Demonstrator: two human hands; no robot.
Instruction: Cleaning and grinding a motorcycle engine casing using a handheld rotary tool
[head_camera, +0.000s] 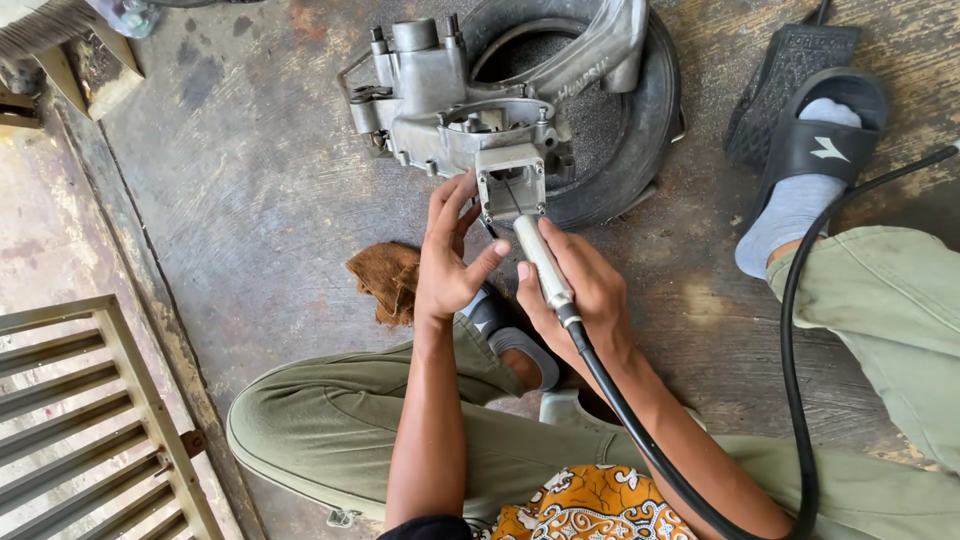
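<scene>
While the person sits low on the worn concrete floor (250, 190), a black tyre (640, 120) lies flat ahead of them with a grey metal engine case (440, 95) resting against it and partly over it. Olive trousers (330, 430) cover the bent knees, and one foot in a grey sock and black sandal (815, 145) is planted on a black foot pedal (785, 70) to the right. A thick black hose (800, 400) curves past that leg, and another runs up the right forearm into a slim silver grinding tool (543, 262). The right hand (580, 300) is wrapped around this tool, its tip reaching into the square opening of the case (511, 185). The left hand (450, 260) is half open, fingers touching the opening's edge. A brown rag (388, 280) lies just beside the left wrist.
</scene>
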